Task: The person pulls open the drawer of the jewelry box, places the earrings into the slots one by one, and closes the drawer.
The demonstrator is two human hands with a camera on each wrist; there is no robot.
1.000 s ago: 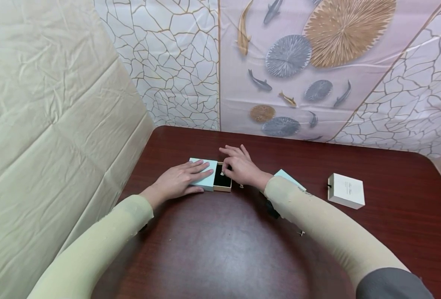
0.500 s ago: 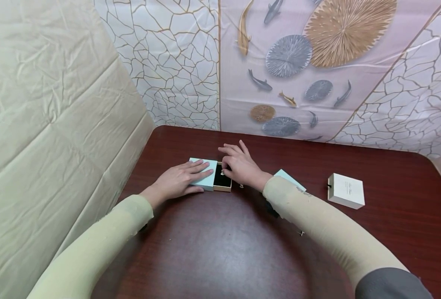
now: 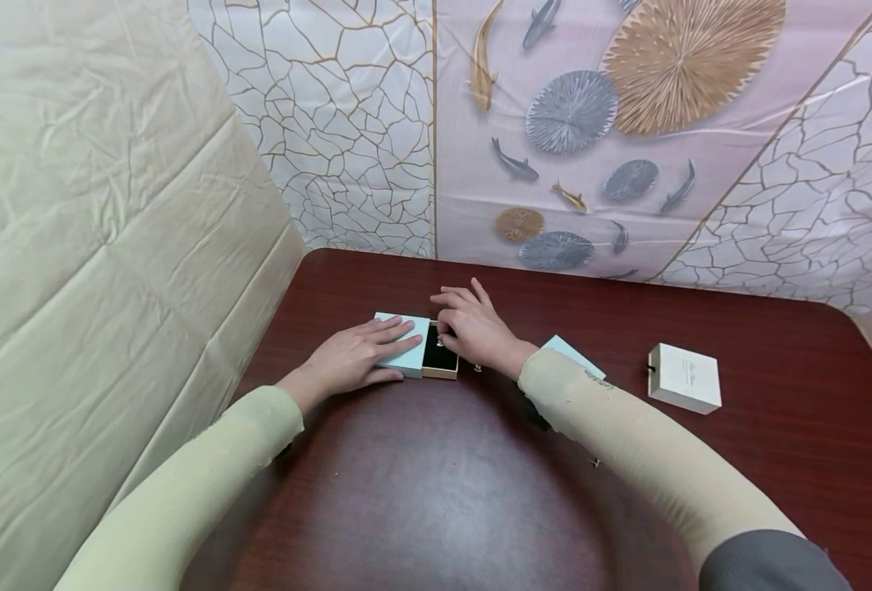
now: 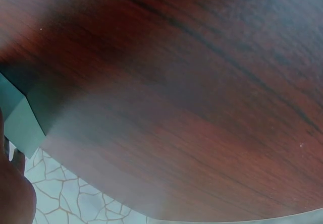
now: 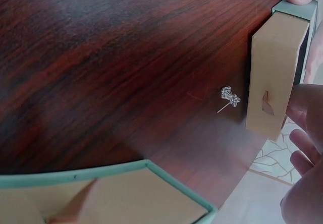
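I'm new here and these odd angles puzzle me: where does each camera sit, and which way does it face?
Head: worn on the head, facing forward and down at the table; both sleeves, left hand and right hand show.
Left wrist: worn there, looking across the tabletop; part of a hand, likely the left, shows lower left.
Right wrist: worn there, looking at the box's drawer; the right hand shows at right, some left hand above.
Shared: head and right wrist both show the drawer and loose earring.

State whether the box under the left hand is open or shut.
Partly open: its tan drawer sticks out of the pale blue cover, showing black lining.
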